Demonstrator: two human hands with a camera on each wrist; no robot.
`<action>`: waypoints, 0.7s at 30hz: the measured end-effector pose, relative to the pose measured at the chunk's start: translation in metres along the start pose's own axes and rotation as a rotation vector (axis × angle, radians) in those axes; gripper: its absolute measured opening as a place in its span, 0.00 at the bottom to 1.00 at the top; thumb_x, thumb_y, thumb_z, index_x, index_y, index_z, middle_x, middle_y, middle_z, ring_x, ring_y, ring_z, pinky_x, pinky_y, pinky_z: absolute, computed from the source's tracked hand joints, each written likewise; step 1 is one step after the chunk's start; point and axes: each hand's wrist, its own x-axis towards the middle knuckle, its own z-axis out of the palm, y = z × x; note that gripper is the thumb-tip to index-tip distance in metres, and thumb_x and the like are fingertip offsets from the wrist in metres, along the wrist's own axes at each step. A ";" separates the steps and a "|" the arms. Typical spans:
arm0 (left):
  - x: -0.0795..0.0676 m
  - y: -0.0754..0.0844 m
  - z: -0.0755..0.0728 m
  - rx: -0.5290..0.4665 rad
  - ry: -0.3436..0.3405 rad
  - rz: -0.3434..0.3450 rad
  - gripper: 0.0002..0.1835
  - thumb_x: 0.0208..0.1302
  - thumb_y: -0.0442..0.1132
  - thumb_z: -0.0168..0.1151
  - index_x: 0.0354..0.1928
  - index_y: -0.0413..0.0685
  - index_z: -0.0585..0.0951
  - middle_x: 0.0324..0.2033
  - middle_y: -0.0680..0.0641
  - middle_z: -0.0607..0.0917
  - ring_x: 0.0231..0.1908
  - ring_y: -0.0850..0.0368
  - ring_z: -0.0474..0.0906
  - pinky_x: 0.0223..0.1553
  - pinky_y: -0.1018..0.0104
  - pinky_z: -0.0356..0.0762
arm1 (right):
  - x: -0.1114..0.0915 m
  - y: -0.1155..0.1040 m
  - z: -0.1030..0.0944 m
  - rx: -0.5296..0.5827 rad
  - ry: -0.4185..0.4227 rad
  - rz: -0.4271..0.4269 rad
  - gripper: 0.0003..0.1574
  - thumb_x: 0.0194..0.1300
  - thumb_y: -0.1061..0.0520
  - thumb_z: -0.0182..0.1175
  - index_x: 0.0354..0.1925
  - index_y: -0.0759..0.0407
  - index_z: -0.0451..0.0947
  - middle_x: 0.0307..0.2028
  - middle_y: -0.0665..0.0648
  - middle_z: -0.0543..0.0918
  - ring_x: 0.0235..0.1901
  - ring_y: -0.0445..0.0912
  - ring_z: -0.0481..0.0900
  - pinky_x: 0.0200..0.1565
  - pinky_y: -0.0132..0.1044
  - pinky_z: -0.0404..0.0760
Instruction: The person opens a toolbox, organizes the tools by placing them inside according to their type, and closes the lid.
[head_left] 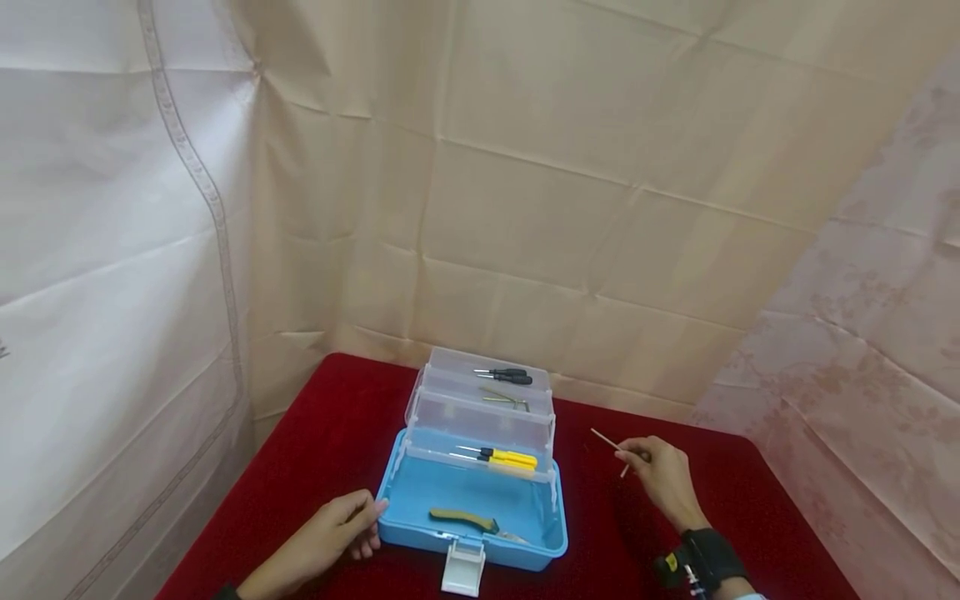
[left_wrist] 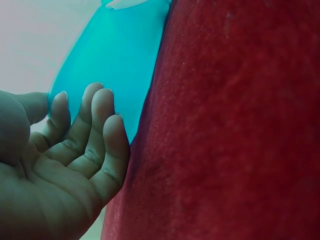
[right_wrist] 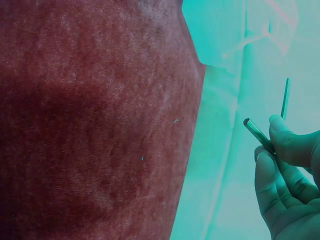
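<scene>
An open blue toolbox [head_left: 532, 557] with clear fold-out trays stands on the red cloth. At its front left corner my left hand [head_left: 347, 525] pinches the rim, thumb on top and fingers against the outer wall [left_wrist: 117, 55]. To the right of the box, my right hand [head_left: 660, 475] is raised over the cloth and holds a bent hex key [head_left: 604, 439] between thumb and fingers. Both ends of that hex key [right_wrist: 258, 135] stick out past the fingertips in the right wrist view; its bend is hidden.
Pliers [head_left: 461, 517] with yellowish handles lie in the box bottom. Yellow screwdrivers [head_left: 513, 459] are in the lower tray, gold hex keys [head_left: 504, 399] in the middle one, black screwdrivers [head_left: 513, 378] in the top one. A white latch [head_left: 462, 571] hangs at the front. Beige curtains [head_left: 525, 208] enclose the table.
</scene>
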 end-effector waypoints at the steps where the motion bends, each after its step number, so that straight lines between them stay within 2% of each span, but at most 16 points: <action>1: 0.000 0.000 0.000 -0.003 0.000 0.000 0.24 0.74 0.57 0.48 0.37 0.40 0.73 0.29 0.45 0.82 0.29 0.53 0.78 0.30 0.61 0.79 | 0.000 0.000 0.000 0.001 0.003 -0.001 0.06 0.60 0.55 0.69 0.36 0.54 0.85 0.26 0.47 0.82 0.24 0.41 0.75 0.25 0.33 0.70; 11: -0.001 0.002 0.001 -0.001 0.003 0.005 0.25 0.74 0.58 0.48 0.37 0.39 0.72 0.29 0.45 0.82 0.29 0.53 0.78 0.30 0.61 0.79 | -0.001 -0.006 -0.001 0.032 0.003 -0.022 0.07 0.60 0.53 0.68 0.37 0.53 0.85 0.27 0.47 0.82 0.25 0.41 0.75 0.26 0.33 0.70; 21: -0.001 0.000 0.001 0.030 0.002 0.026 0.24 0.75 0.56 0.47 0.37 0.40 0.73 0.29 0.46 0.82 0.29 0.53 0.79 0.30 0.61 0.79 | 0.000 -0.016 0.003 0.067 0.044 -0.072 0.04 0.59 0.55 0.69 0.35 0.51 0.85 0.26 0.45 0.79 0.23 0.40 0.73 0.23 0.32 0.68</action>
